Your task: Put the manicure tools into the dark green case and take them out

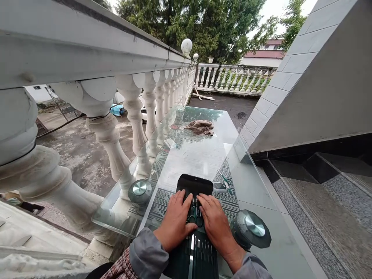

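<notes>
A black fold-out tool case [186,182] lies open on the glass table, its near part holding several shiny slim tools in slots. Small scissors [199,221] with dark green handles sit in its middle. My left hand [176,221] rests on the case's left side, fingers stretched towards the far flap and thumb near the scissors' handles. On the other side, my right hand [215,221] lies with its fingers extended over the case, fingertips close to those of the left. Both hands partly cover the case's contents.
The glass table [192,155] carries a crumpled brown cloth [200,127] at its far end. A green-handled tool [226,181] lies right of the case. Round metal-capped supports [140,190] show at the near corners. A white balustrade [136,112] runs along the left; stone steps [325,201] are at right.
</notes>
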### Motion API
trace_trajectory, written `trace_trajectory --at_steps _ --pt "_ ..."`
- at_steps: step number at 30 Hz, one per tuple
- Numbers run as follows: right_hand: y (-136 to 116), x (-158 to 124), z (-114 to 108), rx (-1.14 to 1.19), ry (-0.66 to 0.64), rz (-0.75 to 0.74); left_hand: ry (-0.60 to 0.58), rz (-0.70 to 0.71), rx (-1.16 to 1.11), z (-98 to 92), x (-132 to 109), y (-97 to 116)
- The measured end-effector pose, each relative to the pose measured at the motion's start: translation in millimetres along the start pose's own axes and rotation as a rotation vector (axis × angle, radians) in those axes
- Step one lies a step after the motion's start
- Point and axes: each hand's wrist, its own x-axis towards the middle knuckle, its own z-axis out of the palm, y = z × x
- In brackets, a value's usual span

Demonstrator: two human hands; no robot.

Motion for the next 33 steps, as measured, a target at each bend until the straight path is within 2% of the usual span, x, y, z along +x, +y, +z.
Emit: trace_trajectory --at_steps 11,16,19,20,22,23,25,27,33 --pt "3 5 1 0.122 0.008 -0.028 -0.034 -0.026 -0.027 -4.4 2 4" --pt "0 9 -8 0.117 0.049 0.004 -0.010 -0.013 -0.036 -2.3 1 1" --pt "24 19 -21 0.068 0.165 0.086 0.018 0.014 -0.060 -0.9 1 -2" --pt "37 23 -24 0.034 0.236 0.143 0.018 0.013 -0.071 -1.1 1 -3" --pt "67 31 -30 -0.055 0.295 0.245 0.003 -0.004 -0.087 -2.3 1 -3" --pt "82 34 -31 -0.111 0.297 0.274 -0.008 -0.016 -0.093 -3.0 1 -3" --pt "104 37 -30 -0.205 0.217 0.286 -0.022 -0.040 -0.107 -4.2 1 -2" --pt "114 38 -26 -0.277 0.134 0.297 -0.016 -0.054 -0.124 -4.5 2 -2" --pt "105 34 -23 -0.347 0.042 0.323 0.074 -0.025 -0.171 -0.7 2 -9"
